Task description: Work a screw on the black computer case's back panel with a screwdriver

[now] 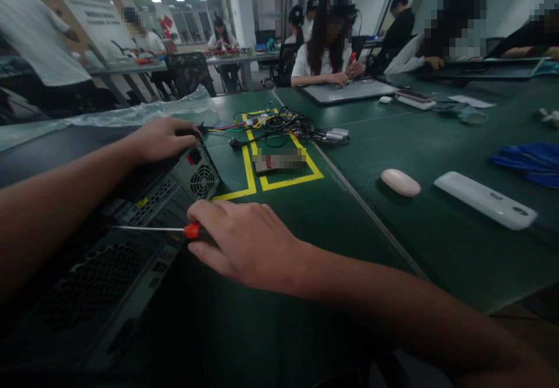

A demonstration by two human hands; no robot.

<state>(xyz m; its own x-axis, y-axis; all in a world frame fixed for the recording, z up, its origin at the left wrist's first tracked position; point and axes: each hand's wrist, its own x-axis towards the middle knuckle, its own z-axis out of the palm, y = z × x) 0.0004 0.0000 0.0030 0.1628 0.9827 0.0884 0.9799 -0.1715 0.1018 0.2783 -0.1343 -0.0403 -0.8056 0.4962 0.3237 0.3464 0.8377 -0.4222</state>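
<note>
A black desktop computer case (61, 134) lies at the left with its grey back panel, fan grille and ports facing me. My left hand (163, 139) grips its upper corner, fingers bent over the edge. In my right hand (248, 242), closed around the handle, is a screwdriver (151, 228) with a red collar and a long metal shaft. The shaft points left, with its tip at the back panel; whether it sits in a screw I cannot make out. Most of the handle is hidden in my palm.
Beyond the case lies a tangle of cables (288, 121). A blurred flat box (279, 162) sits inside yellow tape (292, 182) on the green table (349, 271). Rightward are a pink oval case (400, 182) and a white oblong device (484, 200). Across the table, a person works over a flat panel (349, 91).
</note>
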